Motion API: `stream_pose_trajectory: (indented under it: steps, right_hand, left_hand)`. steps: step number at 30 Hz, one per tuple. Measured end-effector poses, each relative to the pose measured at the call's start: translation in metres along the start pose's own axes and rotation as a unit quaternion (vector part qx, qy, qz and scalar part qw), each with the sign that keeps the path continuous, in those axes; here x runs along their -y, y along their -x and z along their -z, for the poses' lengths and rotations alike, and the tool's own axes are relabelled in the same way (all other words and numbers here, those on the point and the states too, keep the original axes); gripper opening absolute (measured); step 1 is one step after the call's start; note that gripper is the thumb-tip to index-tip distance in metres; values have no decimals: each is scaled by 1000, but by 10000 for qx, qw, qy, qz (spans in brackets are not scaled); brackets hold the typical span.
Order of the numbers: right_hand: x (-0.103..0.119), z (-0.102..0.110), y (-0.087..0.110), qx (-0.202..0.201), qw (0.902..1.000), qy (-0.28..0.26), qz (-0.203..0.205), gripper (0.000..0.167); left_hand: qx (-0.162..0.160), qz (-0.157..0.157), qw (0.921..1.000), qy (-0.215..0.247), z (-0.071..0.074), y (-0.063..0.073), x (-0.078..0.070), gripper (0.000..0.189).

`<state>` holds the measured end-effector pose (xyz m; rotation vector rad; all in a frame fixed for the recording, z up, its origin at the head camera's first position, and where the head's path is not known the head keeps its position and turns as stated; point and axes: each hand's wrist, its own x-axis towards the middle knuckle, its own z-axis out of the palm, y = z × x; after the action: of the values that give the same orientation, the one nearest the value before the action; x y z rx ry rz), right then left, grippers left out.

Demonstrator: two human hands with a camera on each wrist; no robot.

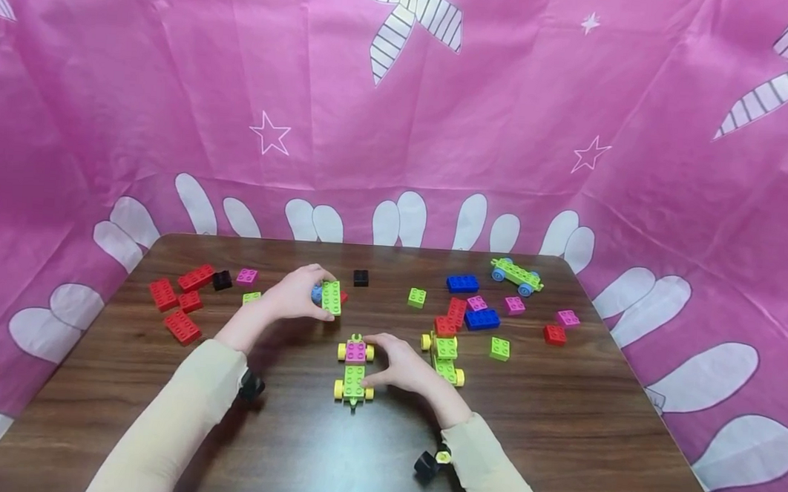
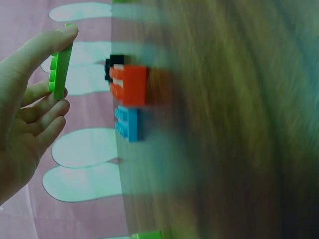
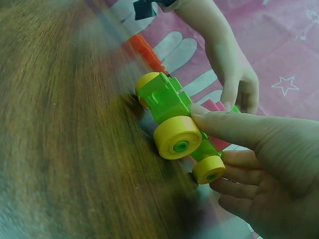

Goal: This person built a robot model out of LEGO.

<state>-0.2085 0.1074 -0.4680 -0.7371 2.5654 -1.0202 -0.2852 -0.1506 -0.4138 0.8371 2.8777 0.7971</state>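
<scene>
My left hand (image 1: 296,291) pinches a lime-green eight-stud brick (image 1: 332,298) between thumb and fingers. In the left wrist view the brick (image 2: 61,72) is raised over the table, studs facing the palm. Beyond it stand a red brick (image 2: 133,85) and a blue brick (image 2: 130,124). My right hand (image 1: 401,365) grips a lime-green toy car base (image 1: 354,384) with yellow wheels, thumb at its rear part and fingers along the far side. A pink brick (image 1: 356,352) sits on the front part of this base. The right wrist view shows the yellow wheels (image 3: 178,138) close up.
Right of my right hand stands a second yellow-wheeled car (image 1: 444,360) with a green brick on it. A blue-wheeled green base (image 1: 516,275) is at the back right. Several red bricks (image 1: 182,326) lie at left; blue bricks (image 1: 482,320) and pink bricks (image 1: 514,305) lie at right.
</scene>
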Motion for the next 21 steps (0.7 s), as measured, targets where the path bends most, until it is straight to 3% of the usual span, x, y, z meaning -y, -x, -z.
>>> stream_pose_trajectory:
  steps: [5, 11, 21]
  right_hand:
    - [1, 0, 0, 44, 9999, -80, -99, 75]
    - [3, 2, 0, 54, 9998, -126, -155, 75]
    - [3, 1, -1, 49, 9998, -167, -130, 74]
  left_hand:
    - [-11, 127, 9997, 224, -7, 10, -13, 69]
    - [-193, -55, 9992, 341, -15, 22, -27, 72]
    - [-61, 40, 9963, 858, -27, 40, -41, 72]
